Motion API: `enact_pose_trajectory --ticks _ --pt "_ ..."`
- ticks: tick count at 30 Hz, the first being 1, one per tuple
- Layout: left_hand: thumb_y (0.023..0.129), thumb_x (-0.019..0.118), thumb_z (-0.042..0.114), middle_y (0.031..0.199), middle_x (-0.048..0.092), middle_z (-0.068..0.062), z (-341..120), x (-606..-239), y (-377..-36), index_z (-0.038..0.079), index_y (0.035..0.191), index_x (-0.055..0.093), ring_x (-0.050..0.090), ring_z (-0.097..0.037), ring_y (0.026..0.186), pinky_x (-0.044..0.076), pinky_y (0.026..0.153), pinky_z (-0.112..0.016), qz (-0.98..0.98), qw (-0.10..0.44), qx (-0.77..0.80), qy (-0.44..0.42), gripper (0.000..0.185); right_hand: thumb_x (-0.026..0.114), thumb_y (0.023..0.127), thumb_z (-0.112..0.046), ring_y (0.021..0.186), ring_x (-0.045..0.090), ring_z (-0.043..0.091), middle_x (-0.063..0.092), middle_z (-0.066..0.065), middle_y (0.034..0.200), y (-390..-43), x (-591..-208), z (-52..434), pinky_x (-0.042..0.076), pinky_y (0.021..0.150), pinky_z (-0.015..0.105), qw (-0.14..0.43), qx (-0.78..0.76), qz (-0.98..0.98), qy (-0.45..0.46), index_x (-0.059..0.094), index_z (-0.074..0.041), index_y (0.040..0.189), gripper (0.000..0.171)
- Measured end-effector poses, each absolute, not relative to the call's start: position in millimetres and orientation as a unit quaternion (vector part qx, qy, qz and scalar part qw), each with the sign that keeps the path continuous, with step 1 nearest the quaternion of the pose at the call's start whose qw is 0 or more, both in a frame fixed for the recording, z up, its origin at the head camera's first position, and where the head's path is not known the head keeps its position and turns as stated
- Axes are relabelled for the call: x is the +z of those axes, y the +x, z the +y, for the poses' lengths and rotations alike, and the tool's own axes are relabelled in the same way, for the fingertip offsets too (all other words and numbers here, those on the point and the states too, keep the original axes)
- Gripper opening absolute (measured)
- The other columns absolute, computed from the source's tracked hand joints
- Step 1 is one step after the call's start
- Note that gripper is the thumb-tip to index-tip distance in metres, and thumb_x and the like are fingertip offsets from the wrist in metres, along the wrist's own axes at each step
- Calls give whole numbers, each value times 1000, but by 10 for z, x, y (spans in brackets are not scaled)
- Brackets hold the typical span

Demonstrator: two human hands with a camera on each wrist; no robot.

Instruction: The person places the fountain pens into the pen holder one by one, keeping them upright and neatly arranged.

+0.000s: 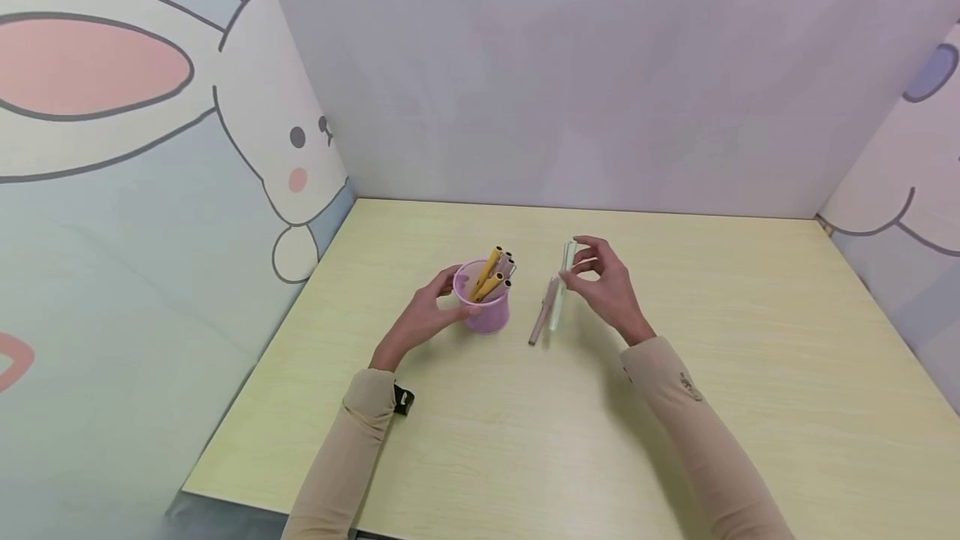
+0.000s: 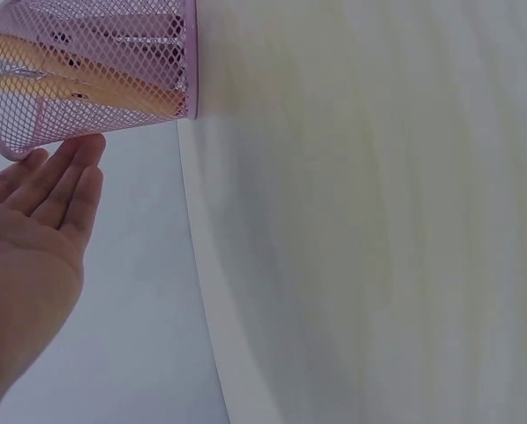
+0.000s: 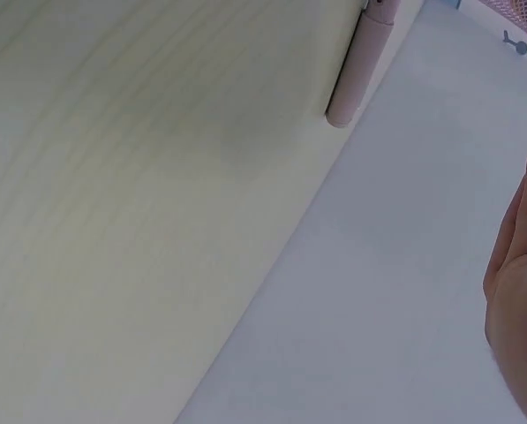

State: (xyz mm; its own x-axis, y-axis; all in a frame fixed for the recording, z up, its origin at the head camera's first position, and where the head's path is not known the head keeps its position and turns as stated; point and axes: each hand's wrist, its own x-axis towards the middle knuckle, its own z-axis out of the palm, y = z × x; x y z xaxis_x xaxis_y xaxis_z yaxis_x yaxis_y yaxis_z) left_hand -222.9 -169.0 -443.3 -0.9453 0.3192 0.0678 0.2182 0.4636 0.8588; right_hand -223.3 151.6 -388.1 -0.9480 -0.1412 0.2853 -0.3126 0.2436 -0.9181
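Observation:
A pink mesh pen holder [image 1: 489, 321] stands on the table, with several yellow and dusky-pink pens [image 1: 489, 273] leaning inside it. My left hand [image 1: 426, 313] grips its left side, thumb in front and fingers behind; the left wrist view shows those fingers [image 2: 79, 177] against the mesh [image 2: 86, 110]. Between thumb and fingers my right hand [image 1: 611, 290] pinches pale green pens [image 1: 557, 311], apparently two side by side, held slanting. Just left of them a dusky-pink pen [image 1: 542, 319] lies on the table, its end also seen in the right wrist view [image 3: 360, 66].
The pale yellow table [image 1: 750, 340] meets a plain light wall [image 1: 585, 90] at the back. Walls with cartoon rabbit drawings [image 1: 247, 123] stand at left and right. A black band [image 1: 403, 399] shows at my left cuff.

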Motion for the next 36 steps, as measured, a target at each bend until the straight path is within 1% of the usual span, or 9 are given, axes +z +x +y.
enact_pose_trajectory --ticks 5,9,12,16,19,24,28,36 --pt "90 79 45 151 53 -10 -1695 -4439 -2228 16 159 39 49 -34 136 39 111 -59 853 52 496 158 85 72 89 12 90 64 16 58 31 111 -2251 -3880 1474 53 71 18 86 619 -766 154 49 10 140 57" --pt "90 79 46 151 52 -10 -1696 -4440 -2226 17 159 39 49 -34 137 39 111 -59 853 54 495 158 85 74 88 11 89 65 12 59 27 111 -2379 -4046 1477 52 72 19 107 633 -748 166 49 7 142 59" --pt "90 79 46 151 52 -9 -1691 -4438 -2228 17 159 39 49 -33 137 39 111 -59 854 54 494 157 85 75 87 13 87 65 9 60 27 110 -2442 -4119 1459 51 73 18 127 641 -736 176 50 7 142 60" --pt "90 78 46 151 53 -9 -1686 -4439 -2230 17 159 39 50 -33 136 40 110 -58 855 53 492 156 84 72 85 18 86 64 11 59 31 107 -2342 -3949 1379 50 73 17 148 642 -728 191 48 13 140 60" --pt "91 78 44 151 52 -10 -1682 -4441 -2232 15 159 39 50 -33 136 40 110 -59 855 53 492 157 83 71 86 19 87 64 12 57 32 107 -2273 -3828 1332 51 73 17 160 643 -722 201 48 15 139 59" --pt "92 79 41 152 52 -12 -1678 -4446 -2236 14 159 39 50 -34 136 40 110 -58 855 52 491 159 82 70 87 19 91 63 13 56 29 110 -2264 -3760 1287 55 71 17 169 660 -705 197 47 12 141 60" --pt "91 78 42 152 51 -10 -1668 -4439 -2235 15 158 39 50 -33 136 41 110 -59 857 51 488 155 82 69 87 20 92 63 12 58 26 111 -2276 -3741 1260 56 69 17 184 671 -692 194 47 11 142 60" --pt "91 79 44 152 52 -11 -1656 -4439 -2234 15 158 39 50 -34 136 40 110 -59 856 51 490 156 83 68 86 22 92 63 14 57 20 110 -2299 -3727 1180 57 70 17 237 675 -671 196 44 17 139 59"
